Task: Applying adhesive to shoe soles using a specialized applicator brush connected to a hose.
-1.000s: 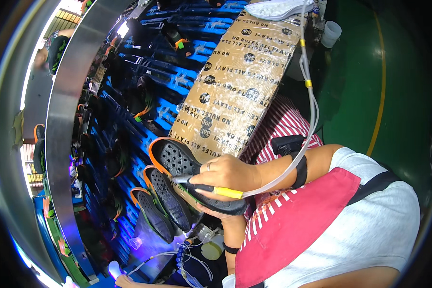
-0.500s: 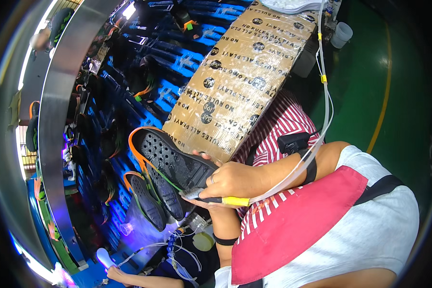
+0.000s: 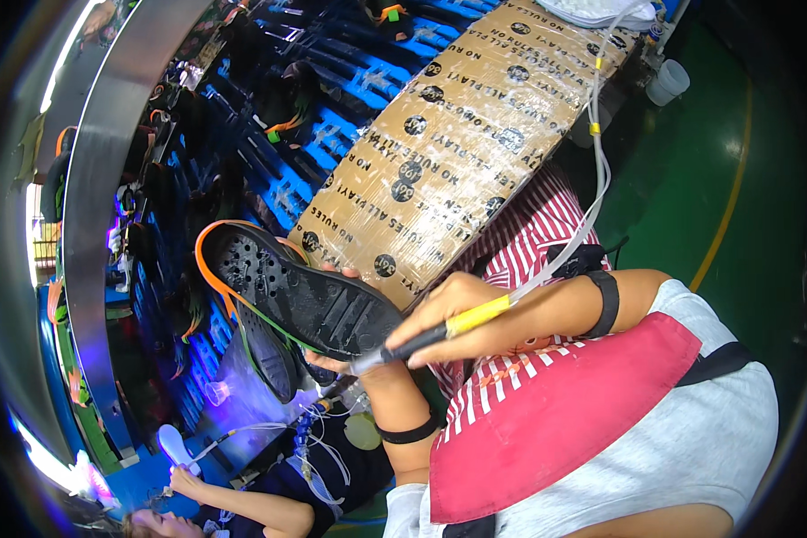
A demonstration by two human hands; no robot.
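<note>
A black shoe sole with an orange and green rim is tilted up in front of me. Its hollow side, with round holes and raised ridges, faces me. My left hand grips it from below, fingertips showing at its far edge. In my right hand is a brush with a black handle and a yellow sleeve, joined to a clear tube. The blurred brush tip is at the sole's near edge. Another black sole shows behind; whether I hold it too, I cannot tell.
A printed cardboard sheet covers a work surface beyond my hands. Left of it runs a blue slatted conveyor carrying dark shoe parts, beside a metal rail. At lower left a co-worker's hand holds a pale sole. A white bucket stands right.
The sole has shifted left in the picture and lies flatter. My right hand has turned, showing more of the brush's yellow sleeve. More of the co-worker has come into view.
</note>
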